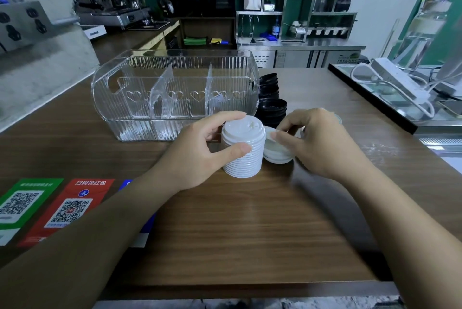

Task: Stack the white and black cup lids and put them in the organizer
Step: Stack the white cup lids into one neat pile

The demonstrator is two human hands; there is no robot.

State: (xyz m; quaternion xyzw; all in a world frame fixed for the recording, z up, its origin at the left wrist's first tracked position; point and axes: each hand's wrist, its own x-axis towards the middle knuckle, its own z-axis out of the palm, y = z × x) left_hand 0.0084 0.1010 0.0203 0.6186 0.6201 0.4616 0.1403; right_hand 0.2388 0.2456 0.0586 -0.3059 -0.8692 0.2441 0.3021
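Left hand (197, 156) curled around white lid stack (243, 150), thumb frontward.

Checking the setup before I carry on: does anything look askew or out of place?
One divider in the clear organizer leans sideways, unlike the upright one. Otherwise the white lid stack and black lids sit tidy.

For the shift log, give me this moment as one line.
left hand: holds white lid stack | right hand: pinches loose white lid | organizer: no lids

white lid stack (243, 150) upright, black lids (271, 98) behind, clear organizer (175, 93)
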